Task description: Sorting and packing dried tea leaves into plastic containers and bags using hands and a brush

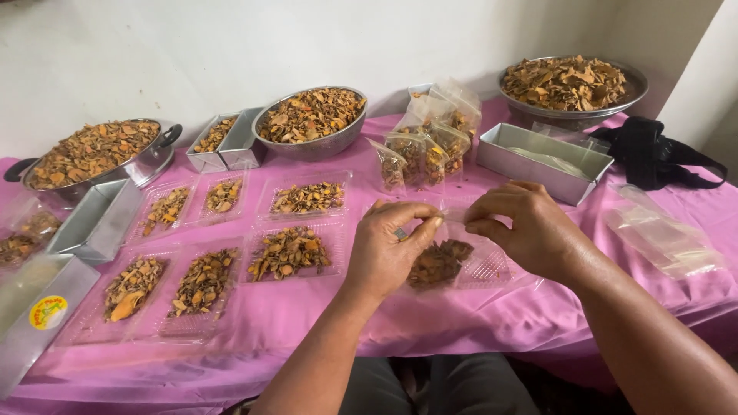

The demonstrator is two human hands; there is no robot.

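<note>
1. Left hand point(388, 250) and right hand point(523, 227) raised over the pink cloth point(430, 315), thumb and forefinger of each pinching the mouth of a clear bag point(453, 257)
2. Mouth stretched between the pinches, likely to keep the dried chips point(438, 263) inside
3. Filled trays point(288, 252) laid flat at left, packed bags point(423, 150) propped upright behind

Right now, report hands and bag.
Left hand and right hand pinch clear bag of dried slices at its mouth. Nothing obstructing.

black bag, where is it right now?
Head view, far right: the black bag lies on the pink cloth, right of the rectangular metal tin and below the big bowl of dried pieces.
</note>
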